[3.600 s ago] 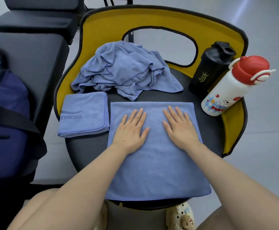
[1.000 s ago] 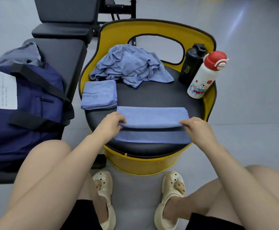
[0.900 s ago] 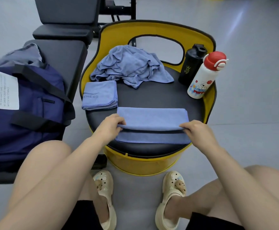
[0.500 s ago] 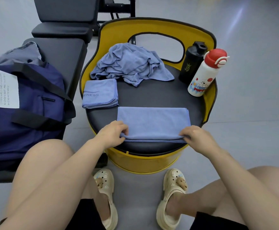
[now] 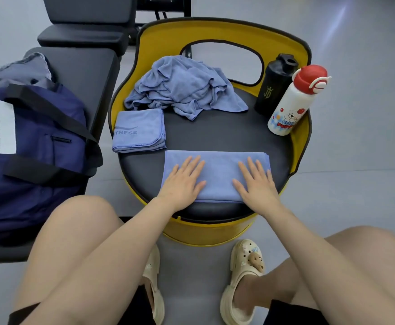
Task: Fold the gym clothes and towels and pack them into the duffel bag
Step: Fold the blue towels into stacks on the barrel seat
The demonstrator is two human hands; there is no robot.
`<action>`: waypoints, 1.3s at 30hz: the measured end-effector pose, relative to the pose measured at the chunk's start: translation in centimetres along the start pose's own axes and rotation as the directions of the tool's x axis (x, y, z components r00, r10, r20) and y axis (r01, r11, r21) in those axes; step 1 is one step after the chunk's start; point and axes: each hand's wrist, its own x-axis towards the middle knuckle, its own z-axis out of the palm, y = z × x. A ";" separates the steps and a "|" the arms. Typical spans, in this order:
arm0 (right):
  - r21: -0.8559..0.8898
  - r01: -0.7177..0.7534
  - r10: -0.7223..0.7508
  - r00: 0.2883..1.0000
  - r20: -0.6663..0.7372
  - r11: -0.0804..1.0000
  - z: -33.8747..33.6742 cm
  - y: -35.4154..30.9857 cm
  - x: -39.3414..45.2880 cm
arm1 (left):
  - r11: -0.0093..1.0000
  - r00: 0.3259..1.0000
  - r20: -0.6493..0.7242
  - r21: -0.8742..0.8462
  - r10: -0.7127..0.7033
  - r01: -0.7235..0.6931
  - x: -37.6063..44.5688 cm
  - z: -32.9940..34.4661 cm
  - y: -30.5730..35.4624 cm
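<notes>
A blue towel, folded into a long strip, lies on the front of the black seat of a yellow chair. My left hand presses flat on the strip's left end with straight fingers. My right hand lies flat on its right end. A smaller folded blue towel with grey lettering sits at the seat's left. Behind it is a crumpled blue cloth. The navy duffel bag stands on a dark bench at the left.
A black shaker bottle and a white bottle with a red lid stand at the seat's right rear. A grey garment lies behind the bag. My knees and beige clogs are below the seat.
Both hands pulled the towel's far edge toward me, folding it into a strip, then released it. They now lie flat on top.
</notes>
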 end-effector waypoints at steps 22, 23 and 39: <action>-0.018 0.164 -0.165 0.986 -0.031 0.986 1.6 -6.5 5.2 | 0.997 0.992 -0.105 0.024 -0.068 0.071 3.3 1.9 0.3; -0.022 0.154 -0.155 0.987 -0.036 0.988 1.7 -6.2 5.3 | 0.996 0.993 -0.095 0.028 -0.076 0.079 3.3 1.9 0.1; -0.009 -0.194 0.193 0.979 -0.064 0.981 0.4 0.9 4.3 | 0.890 0.899 -0.136 -0.265 -0.416 0.371 1.7 -0.2 -4.6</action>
